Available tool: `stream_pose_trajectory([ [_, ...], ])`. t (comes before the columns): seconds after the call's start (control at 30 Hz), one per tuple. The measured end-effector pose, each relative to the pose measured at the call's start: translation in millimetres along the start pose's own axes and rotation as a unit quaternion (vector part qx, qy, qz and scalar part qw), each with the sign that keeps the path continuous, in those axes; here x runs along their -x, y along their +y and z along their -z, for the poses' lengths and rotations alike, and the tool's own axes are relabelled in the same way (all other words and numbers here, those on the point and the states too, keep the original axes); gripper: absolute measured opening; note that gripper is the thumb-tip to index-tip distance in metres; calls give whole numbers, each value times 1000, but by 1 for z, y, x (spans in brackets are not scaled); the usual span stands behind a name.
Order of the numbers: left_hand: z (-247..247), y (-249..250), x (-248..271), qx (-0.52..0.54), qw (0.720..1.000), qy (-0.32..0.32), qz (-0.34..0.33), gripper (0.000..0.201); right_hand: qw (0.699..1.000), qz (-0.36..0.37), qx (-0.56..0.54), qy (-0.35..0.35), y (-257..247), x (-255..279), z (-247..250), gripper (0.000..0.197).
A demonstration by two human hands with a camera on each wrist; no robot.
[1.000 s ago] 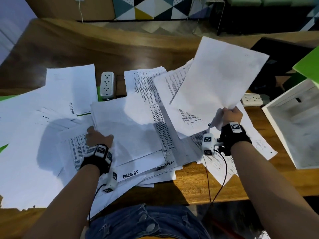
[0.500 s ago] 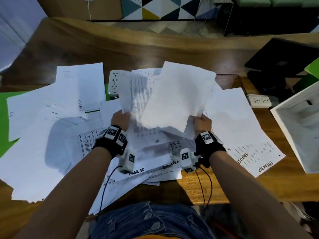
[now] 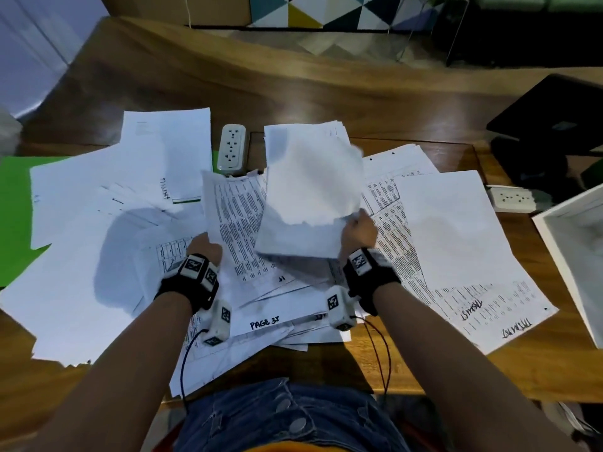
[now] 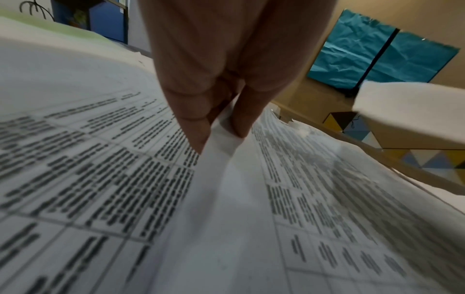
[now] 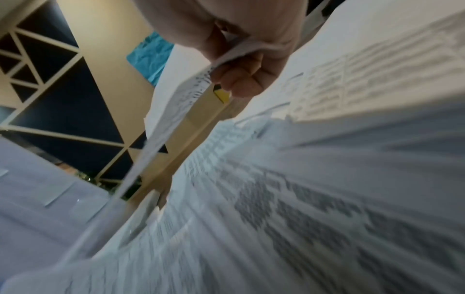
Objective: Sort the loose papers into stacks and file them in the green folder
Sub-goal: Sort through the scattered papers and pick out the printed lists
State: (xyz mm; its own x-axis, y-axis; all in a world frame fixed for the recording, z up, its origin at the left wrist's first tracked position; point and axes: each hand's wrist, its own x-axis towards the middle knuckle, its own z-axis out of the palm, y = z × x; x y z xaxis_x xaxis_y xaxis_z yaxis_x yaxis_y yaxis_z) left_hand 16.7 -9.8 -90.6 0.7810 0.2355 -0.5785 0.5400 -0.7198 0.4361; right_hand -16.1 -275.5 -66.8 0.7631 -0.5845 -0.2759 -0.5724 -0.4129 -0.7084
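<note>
The left hand (image 3: 204,247) pinches a printed sheet (image 3: 236,223) by its near edge, the right hand (image 3: 357,231) grips a blank sheet (image 3: 310,190) (both lifted over the desk's loose papers (image 3: 456,243)); thin, floppy, best held at edges; green folder (image 3: 14,207) lies far left

sheet (image 3: 239,223) in the left hand (image 3: 204,249): white, black printed table
sheets (image 3: 310,190) in the right hand (image 3: 359,231): plain white backs
folder (image 3: 14,207) left of both grips: bright green
table (image 3: 293,93): brown wood grain
</note>
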Motion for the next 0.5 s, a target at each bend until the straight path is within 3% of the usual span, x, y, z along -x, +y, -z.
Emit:
stream_pose_trajectory([
  [0.1, 4, 0, 0, -15, 1000, -16, -11, 21, 998, 0, -9, 54, -14, -24, 21, 30],
  [0.2, 5, 3, 3, -12, 999, -36, -3, 31, 997, 39, -16, 59, -20, -47, 31, 24],
  [0.27, 5, 5, 4, -9, 999, -45, 6, 32, 998, 57, -28, 12, -19, -51, 28, 16],
  [0.33, 3, 5, 2, 29, 999, -43, 16, 38, 996, 60, -28, -66, -14, -44, 19, 21],
  [0.43, 1, 8, -1, 129, 991, 16, 36, 53, 984, 83, 58, -143, -2, -26, 5, 21],
  [0.5, -1, 13, 0, 176, 981, 65, 54, 54, 979, 70, 78, -176, 5, -13, -6, 32],
])
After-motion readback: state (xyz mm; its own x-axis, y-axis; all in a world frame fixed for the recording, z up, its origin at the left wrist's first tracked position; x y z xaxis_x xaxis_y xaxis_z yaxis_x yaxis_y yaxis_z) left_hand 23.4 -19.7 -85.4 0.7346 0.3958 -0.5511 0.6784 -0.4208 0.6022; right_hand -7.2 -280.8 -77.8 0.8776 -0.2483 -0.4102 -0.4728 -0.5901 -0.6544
